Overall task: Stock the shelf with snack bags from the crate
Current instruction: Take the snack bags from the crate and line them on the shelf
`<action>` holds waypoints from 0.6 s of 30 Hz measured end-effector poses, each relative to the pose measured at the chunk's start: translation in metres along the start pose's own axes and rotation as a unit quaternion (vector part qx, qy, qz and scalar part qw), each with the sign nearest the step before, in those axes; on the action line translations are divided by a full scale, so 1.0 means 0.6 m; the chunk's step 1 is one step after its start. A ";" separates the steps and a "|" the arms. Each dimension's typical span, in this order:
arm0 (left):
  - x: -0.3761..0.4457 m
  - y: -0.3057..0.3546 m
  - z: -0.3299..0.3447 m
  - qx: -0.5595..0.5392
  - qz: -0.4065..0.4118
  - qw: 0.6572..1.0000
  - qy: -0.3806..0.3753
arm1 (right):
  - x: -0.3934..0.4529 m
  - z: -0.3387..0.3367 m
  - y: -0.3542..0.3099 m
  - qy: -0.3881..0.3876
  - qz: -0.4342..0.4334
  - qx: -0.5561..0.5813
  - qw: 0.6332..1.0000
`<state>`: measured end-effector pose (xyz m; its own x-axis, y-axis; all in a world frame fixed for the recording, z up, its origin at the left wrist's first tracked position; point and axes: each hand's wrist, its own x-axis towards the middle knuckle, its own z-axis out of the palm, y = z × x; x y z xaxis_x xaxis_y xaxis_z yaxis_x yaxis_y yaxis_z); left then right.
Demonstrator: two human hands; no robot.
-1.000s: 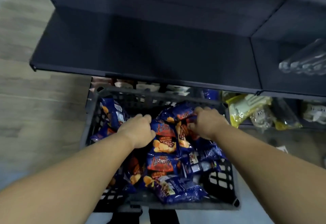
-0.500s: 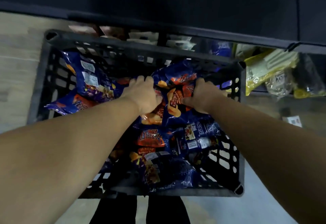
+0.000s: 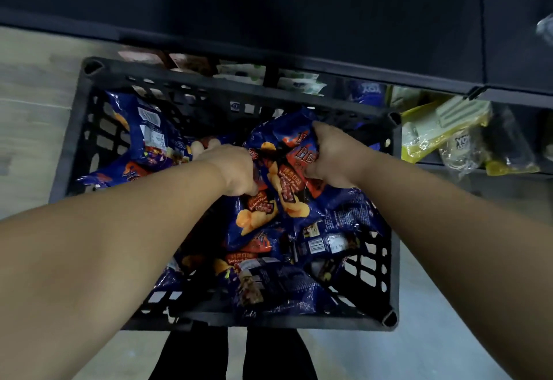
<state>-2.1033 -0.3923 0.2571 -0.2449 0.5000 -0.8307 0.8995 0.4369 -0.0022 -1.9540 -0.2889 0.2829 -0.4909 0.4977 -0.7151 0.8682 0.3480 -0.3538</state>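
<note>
A black slotted crate [image 3: 89, 128] stands on the floor below me, filled with several blue snack bags printed with orange chips. My right hand [image 3: 335, 155] grips the upper part of a blue snack bag [image 3: 287, 182] near the crate's far right side, fingers curled into the wrapper. My left hand [image 3: 230, 167] is in the middle of the crate, fingers curled round the top of another blue bag [image 3: 254, 215] beside it. More bags lie at the crate's left [image 3: 146, 131] and front [image 3: 278, 290]. The dark shelf [image 3: 299, 14] hangs above the crate.
Under the dark shelf a lower shelf holds yellow and clear packets [image 3: 440, 128] at the right and pale packets [image 3: 245, 70] behind the crate. Pale wood floor [image 3: 30, 110] lies to the left. My dark trouser legs [image 3: 233, 355] show below the crate.
The view has dropped closer to the crate. My right hand has gathered and lifted the top of its bag; my left hand has slid right and closed on a neighbouring bag.
</note>
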 end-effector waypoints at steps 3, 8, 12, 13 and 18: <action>-0.021 -0.010 -0.020 0.017 0.016 0.999 -0.040 | -0.016 -0.019 -0.022 -0.045 -0.036 0.006 0.998; -0.040 -0.051 -0.035 0.055 0.033 0.997 -0.051 | -0.025 -0.044 -0.047 -0.085 -0.074 0.008 0.994; -0.044 -0.056 -0.023 0.066 0.051 0.994 -0.069 | -0.026 -0.038 -0.040 -0.132 -0.067 -0.060 0.987; -0.044 -0.052 -0.020 0.069 0.049 0.994 -0.070 | -0.026 -0.029 -0.037 -0.154 -0.065 -0.079 0.983; -0.030 -0.029 -0.002 0.034 0.053 0.996 -0.063 | -0.021 0.027 -0.025 -0.173 -0.026 -0.154 0.972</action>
<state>-2.1151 -0.4082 0.2729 -0.1028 0.4406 -0.8918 0.9413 0.3328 0.0559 -1.9595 -0.3130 0.2875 -0.4329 0.1951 -0.8801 0.7536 0.6140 -0.2346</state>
